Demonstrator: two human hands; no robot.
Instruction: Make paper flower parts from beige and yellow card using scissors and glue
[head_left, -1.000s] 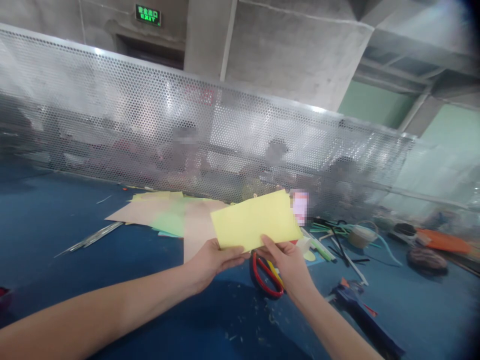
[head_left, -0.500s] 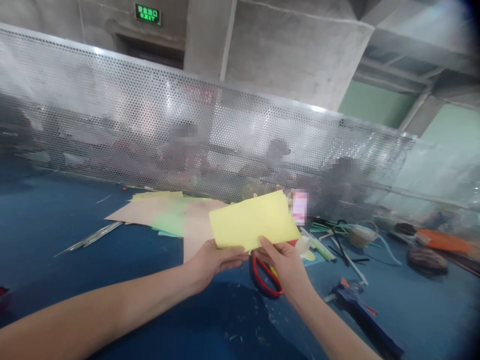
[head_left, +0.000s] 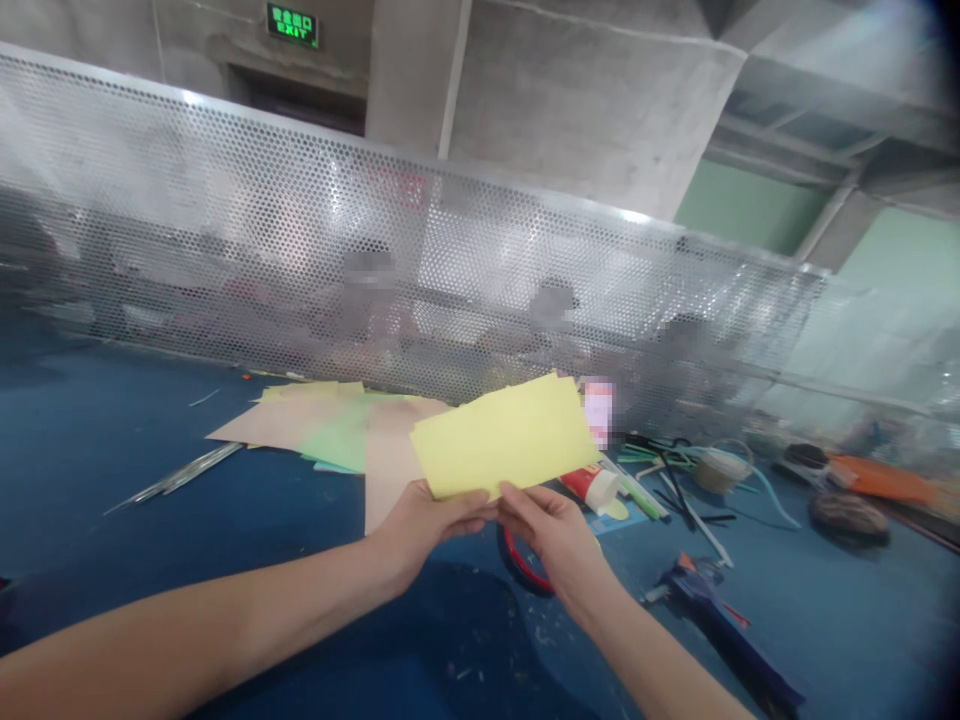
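A yellow sheet of paper (head_left: 506, 437), apparently doubled or layered along its top edge, is held up in front of me. My left hand (head_left: 442, 515) pinches its lower edge between thumb and fingers. Close beside it, my right hand (head_left: 544, 515) grips the same lower edge, the two thumbs almost meeting. Below the right hand, red-handled scissors (head_left: 521, 562) show in part on the blue table (head_left: 300, 610); the rest of them is hidden. Just behind that hand lies a red and white bottle (head_left: 592, 487), partly covered by the paper.
Pink and green paper sheets (head_left: 337, 440) lie behind my left hand, with thin silvery sticks (head_left: 176, 478) left of them. A dark blue glue gun (head_left: 724, 620) lies at right, below pipe cleaners (head_left: 679, 490) and a roll of tape (head_left: 721, 468). A perforated metal screen (head_left: 300, 240) borders the table.
My right thumb has slid left along the paper's lower edge toward my left hand. The paper has shifted slightly left, and more of the red and white bottle shows.
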